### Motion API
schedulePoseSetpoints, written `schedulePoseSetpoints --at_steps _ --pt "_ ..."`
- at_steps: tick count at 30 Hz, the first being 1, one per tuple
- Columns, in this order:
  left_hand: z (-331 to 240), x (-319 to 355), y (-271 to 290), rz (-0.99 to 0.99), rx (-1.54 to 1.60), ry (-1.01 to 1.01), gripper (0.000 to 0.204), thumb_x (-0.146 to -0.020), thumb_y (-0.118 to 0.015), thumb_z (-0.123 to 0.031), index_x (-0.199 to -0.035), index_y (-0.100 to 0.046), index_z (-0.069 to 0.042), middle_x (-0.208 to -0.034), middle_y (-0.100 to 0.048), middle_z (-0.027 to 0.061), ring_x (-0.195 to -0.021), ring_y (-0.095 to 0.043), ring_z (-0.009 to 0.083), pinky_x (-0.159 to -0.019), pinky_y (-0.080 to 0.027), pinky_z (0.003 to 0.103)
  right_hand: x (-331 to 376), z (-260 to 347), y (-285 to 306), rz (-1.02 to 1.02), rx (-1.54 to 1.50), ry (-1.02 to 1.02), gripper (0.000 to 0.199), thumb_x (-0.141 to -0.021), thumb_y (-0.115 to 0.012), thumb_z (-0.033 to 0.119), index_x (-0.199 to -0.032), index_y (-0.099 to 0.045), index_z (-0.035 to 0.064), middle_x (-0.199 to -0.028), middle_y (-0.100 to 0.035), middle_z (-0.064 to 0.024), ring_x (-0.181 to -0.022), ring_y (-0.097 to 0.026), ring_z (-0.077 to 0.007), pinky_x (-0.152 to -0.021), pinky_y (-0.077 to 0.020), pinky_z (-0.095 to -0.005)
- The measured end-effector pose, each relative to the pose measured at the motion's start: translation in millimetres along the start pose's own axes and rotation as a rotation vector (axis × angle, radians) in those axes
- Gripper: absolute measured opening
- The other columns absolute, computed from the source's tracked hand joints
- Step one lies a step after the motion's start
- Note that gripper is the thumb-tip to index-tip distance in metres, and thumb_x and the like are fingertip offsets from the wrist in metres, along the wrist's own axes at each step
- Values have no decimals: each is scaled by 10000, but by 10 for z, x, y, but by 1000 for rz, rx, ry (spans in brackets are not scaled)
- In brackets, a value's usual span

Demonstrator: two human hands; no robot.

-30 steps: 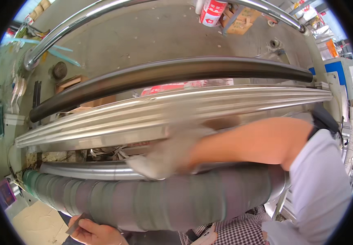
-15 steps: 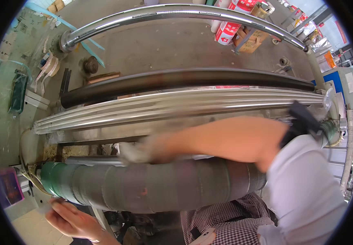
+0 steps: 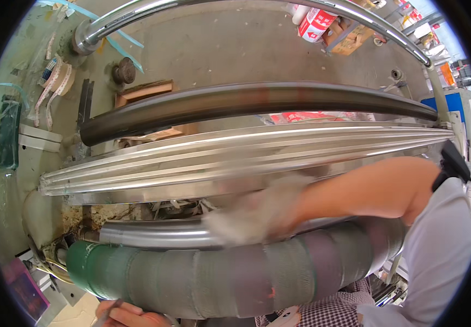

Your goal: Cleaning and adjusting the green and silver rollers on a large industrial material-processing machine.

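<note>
My right hand (image 3: 287,210) reaches in from the right, blurred by motion. It is closed on a pale cloth (image 3: 241,215), also smeared, which lies over the steel roller (image 3: 156,234) just behind the big green-grey roller (image 3: 208,278). Whether the cloth presses on the steel cannot be made out. Bands and seams run round the big roller, and its left end is bright green. Below that end, at the lower edge, my left hand (image 3: 129,316) has its fingers curled together. What lies between them, if anything, is hidden.
Beyond the rollers run a ribbed metal bar (image 3: 192,158), a dark roller (image 3: 219,106) and a chrome bar (image 3: 137,16). A machine side wall (image 3: 6,207) stands at left, with a tape roll (image 3: 61,76). Red-white rolls (image 3: 316,24) and cartons (image 3: 350,41) stand on the far floor.
My right hand and the cloth have moved to the right along the steel roller. The view has shifted, and my left hand now sits lower and further right in it.
</note>
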State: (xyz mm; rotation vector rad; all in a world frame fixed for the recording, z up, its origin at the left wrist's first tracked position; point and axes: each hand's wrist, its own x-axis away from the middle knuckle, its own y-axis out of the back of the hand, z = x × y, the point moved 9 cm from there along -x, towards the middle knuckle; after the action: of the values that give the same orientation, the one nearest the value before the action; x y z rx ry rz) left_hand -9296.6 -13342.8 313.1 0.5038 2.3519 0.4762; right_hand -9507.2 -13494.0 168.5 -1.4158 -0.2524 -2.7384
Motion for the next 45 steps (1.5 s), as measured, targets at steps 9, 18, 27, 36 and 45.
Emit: schedulePoseSetpoints --at_steps 9,18,27,36,45 --pt "135 178 69 -94 30 15 151 -962 -416 -128 -993 -477 7 -674 -414 -6 -552 -310 46 -546 -289 190 -1624 1955 57 -178 49 436 604 -871 -343 541 -1190 -583 88 -1149 -594 -189 -1072 -570 -293 -957 -404 -374" --pt "258 171 147 -105 96 43 121 -965 -417 -113 -968 -460 0 -694 -425 1 -526 -281 33 -538 -274 177 -895 1719 370 -256 -117 238 689 -874 -238 613 -1182 -592 109 -1051 -634 -180 -958 -623 -285 -914 -447 -391" --pt "-52 109 59 -95 -10 -116 195 -945 -494 -166 -835 -414 -26 -628 -423 32 -480 -351 94 -453 -301 238 -747 13 -329 -211 -393 523 709 -839 -261 670 -1152 -635 157 -1154 -619 -128 -1070 -583 -249 -969 -417 -391" --pt "61 175 71 -147 2 -28 127 -951 -432 -138 -915 -441 -17 -730 -443 19 -570 -338 71 -561 -298 210 -1485 2341 170 -258 399 663 471 -948 -241 458 -1224 -544 226 -1157 -603 -110 -1078 -569 -284 -948 -416 -441" --pt "193 239 168 -162 6 26 128 -951 -430 -136 -922 -445 -12 -690 -415 -5 -565 -330 59 -558 -285 200 -1042 1376 118 -142 -5 229 666 -828 -262 679 -1263 -550 265 -1088 -650 -98 -1049 -593 -292 -924 -435 -411"
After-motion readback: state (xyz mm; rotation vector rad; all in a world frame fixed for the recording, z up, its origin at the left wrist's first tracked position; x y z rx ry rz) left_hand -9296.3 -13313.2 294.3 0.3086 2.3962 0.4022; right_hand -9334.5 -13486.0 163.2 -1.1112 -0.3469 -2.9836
